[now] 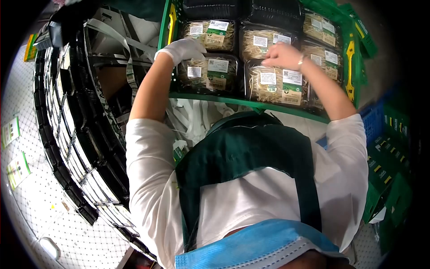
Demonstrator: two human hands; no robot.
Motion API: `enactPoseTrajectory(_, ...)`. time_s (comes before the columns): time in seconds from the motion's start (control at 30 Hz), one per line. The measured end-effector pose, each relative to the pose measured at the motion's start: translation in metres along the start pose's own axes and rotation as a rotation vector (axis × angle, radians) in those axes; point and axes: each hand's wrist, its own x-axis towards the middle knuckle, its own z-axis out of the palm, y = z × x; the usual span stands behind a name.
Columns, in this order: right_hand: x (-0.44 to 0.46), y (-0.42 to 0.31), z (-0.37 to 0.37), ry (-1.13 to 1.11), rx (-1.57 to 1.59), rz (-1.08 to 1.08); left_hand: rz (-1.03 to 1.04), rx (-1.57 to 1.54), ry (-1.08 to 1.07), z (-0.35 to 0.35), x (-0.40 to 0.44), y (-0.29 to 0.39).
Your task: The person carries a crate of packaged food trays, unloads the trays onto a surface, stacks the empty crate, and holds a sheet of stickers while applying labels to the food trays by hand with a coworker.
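A green crate (215, 99) holds several black trays with clear lids, packed with pale sprouts and labelled in white, green and tan. My left hand (182, 50), in a white glove, reaches in at the crate's left side, between the upper left pack (210, 35) and the lower left pack (208, 74); its fingertips are partly hidden. My bare right hand (283, 57) has its fingers curled together at the top edge of the lower middle pack (277, 85), just below the upper middle pack (259, 41). What those fingers hold is hidden.
Tall stacks of black trays (76, 112) curve down the left side. White straps (130, 42) hang beside the crate's left wall. Blue crates (372, 123) and green crates (389, 157) stand at the right. A white round object (49, 248) lies at the lower left.
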Motion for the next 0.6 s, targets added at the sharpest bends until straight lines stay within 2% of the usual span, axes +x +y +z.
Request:
enactPoseTrajectory(0.07,-0.004,-0.007,0.032,0.148,-0.294,0.132,-0.195,0.197,-0.328,-0.012,0.018,0.035)
enactPoseTrajectory(0.1,-0.008,-0.004,0.043,0.204,-0.322,0.129,-0.211,0.392,-0.179,0.007,0.03,0.028)
enactPoseTrajectory(0.13,-0.015,-0.005,0.047,0.501,-0.316,-0.016,-0.229,0.456,-0.079,0.009,0.022,0.046)
enactPoseTrajectory(0.2,-0.039,0.002,0.011,0.475,-0.34,-0.099,-0.19,0.447,0.136,0.009,0.002,0.066)
enactPoseTrajectory(0.23,-0.056,0.012,-0.01,0.44,-0.368,0.055,-0.123,0.43,0.292,0.02,0.005,0.052)
enactPoseTrajectory(0.27,-0.079,0.023,-0.032,0.426,-0.39,0.073,-0.159,0.418,0.348,0.014,0.004,0.066)
enactPoseTrajectory(0.3,-0.101,0.041,-0.042,0.413,-0.559,0.142,-0.158,0.279,0.307,0.002,0.002,0.092)
enactPoseTrajectory(0.33,-0.117,0.051,-0.044,0.22,-0.632,0.342,-0.164,0.137,0.267,-0.002,0.005,0.116)
enactPoseTrajectory(0.4,-0.135,0.065,-0.02,0.044,-0.718,0.493,0.541,0.272,0.523,0.025,0.023,0.138)
enactPoseTrajectory(0.43,-0.133,0.06,-0.012,-0.035,-0.711,0.514,0.601,0.236,0.442,0.041,0.032,0.158)
enactPoseTrajectory(0.47,-0.13,0.069,-0.006,0.051,-0.743,0.482,0.655,0.201,0.363,0.054,0.041,0.18)
enactPoseTrajectory(0.53,-0.119,0.075,-0.012,0.08,-0.709,0.485,0.754,0.311,0.332,0.065,0.057,0.213)
enactPoseTrajectory(0.6,-0.116,0.085,0.003,0.171,-0.778,0.462,0.88,0.275,0.483,0.081,0.089,0.237)
